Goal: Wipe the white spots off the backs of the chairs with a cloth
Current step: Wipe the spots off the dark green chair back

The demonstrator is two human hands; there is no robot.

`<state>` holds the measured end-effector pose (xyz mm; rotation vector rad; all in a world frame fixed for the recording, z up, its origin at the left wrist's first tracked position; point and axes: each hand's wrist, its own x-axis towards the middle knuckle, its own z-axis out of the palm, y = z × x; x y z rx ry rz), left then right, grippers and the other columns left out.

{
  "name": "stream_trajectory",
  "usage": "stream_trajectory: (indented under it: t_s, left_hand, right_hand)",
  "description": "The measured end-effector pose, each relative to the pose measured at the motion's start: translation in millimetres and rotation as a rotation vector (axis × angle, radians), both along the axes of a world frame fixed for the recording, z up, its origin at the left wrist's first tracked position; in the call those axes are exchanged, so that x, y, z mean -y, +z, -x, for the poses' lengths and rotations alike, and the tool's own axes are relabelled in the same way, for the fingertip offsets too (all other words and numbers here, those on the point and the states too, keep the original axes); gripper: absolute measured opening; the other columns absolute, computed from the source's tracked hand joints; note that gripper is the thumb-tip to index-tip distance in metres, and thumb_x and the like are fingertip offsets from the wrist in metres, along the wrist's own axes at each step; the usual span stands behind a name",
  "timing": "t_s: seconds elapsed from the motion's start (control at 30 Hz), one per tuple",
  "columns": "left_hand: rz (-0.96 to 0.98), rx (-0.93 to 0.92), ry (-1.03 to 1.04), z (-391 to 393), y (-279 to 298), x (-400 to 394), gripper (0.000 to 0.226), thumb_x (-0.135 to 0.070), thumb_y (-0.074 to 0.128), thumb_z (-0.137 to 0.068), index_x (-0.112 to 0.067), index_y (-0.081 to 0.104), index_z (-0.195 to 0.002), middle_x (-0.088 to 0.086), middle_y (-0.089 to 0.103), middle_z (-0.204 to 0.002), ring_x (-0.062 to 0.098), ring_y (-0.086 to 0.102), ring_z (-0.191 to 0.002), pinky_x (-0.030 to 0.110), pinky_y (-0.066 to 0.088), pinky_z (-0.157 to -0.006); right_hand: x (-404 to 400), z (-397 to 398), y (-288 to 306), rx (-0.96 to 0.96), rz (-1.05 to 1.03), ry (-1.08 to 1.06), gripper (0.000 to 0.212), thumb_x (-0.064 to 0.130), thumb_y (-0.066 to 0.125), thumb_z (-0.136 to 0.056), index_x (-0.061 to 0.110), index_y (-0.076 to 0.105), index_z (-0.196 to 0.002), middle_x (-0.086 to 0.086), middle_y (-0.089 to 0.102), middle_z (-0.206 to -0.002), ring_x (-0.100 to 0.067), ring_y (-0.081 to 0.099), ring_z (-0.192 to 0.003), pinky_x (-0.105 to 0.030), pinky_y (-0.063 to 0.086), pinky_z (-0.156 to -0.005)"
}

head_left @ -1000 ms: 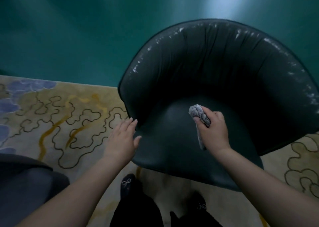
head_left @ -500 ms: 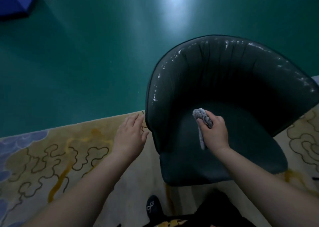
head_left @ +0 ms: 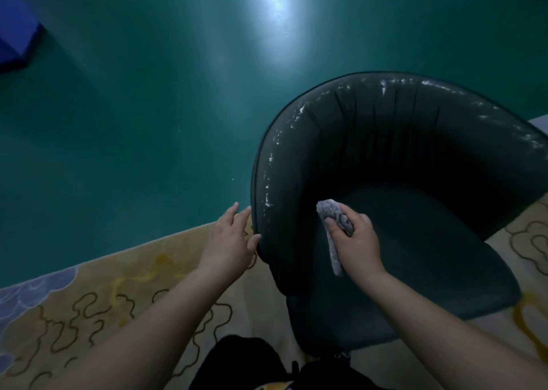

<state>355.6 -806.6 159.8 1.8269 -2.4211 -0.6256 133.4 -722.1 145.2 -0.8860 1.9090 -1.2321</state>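
Note:
A dark green leather tub chair (head_left: 415,158) stands at the right, seen from above. White spots (head_left: 268,179) run along the top rim of its curved backrest, thickest on the left side. My right hand (head_left: 355,238) hovers over the seat near the left inner wall, shut on a crumpled grey cloth (head_left: 329,211) whose tail hangs below my fist. My left hand (head_left: 231,241) has its fingers spread and rests against the outer left edge of the backrest.
The chair sits on a beige rug (head_left: 103,286) with yellow and dark squiggle patterns. Beyond lies a green floor (head_left: 133,108) with a bright light glare. A blue object (head_left: 14,28) is at the far left corner. My dark clothes show at the bottom.
The chair has turned and shifted right in view, showing more of its spotted left rim. My left hand has moved up against the backrest's outer edge. My right hand keeps the cloth.

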Motion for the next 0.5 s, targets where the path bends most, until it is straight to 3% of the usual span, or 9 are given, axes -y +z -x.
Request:
stream_trajectory:
  t_s: [0.2,0.37,0.5]
  left_hand:
    - [-0.112,-0.008,-0.051,-3,-18,53,0.073,-0.044,0.054,-0.092,-0.033,0.014,-0.151,-0.003,0.009,-0.160,0.021,0.013,-0.145,0.041,0.021,-0.116]
    - [-0.247,-0.101,-0.164,-9,-33,110,0.084,-0.042,0.059,-0.090,-0.034,0.001,-0.151,-0.002,0.005,-0.160,0.018,0.016,-0.145,0.038,0.026,-0.113]
    - [-0.307,-0.116,-0.324,-11,-42,141,0.093,-0.045,0.064,-0.086,-0.036,-0.002,-0.151,-0.001,0.005,-0.160,0.017,0.040,-0.133,0.034,0.040,-0.106]
  right_hand:
    - [20,-22,-12,0.059,-0.018,-0.047,0.038,0.022,0.063,-0.091,0.038,0.056,-0.125,0.012,0.049,-0.105,0.015,0.053,-0.090,0.005,0.035,-0.073]
    - [50,-54,-30,0.098,-0.057,-0.131,0.049,0.023,0.061,-0.093,0.044,0.046,-0.134,0.027,0.042,-0.110,0.028,0.043,-0.095,0.007,0.033,-0.074]
    - [71,-93,-44,0.043,-0.055,-0.222,0.051,0.019,0.060,-0.093,0.052,0.045,-0.129,0.018,0.045,-0.108,0.020,0.046,-0.098,0.006,0.032,-0.077]
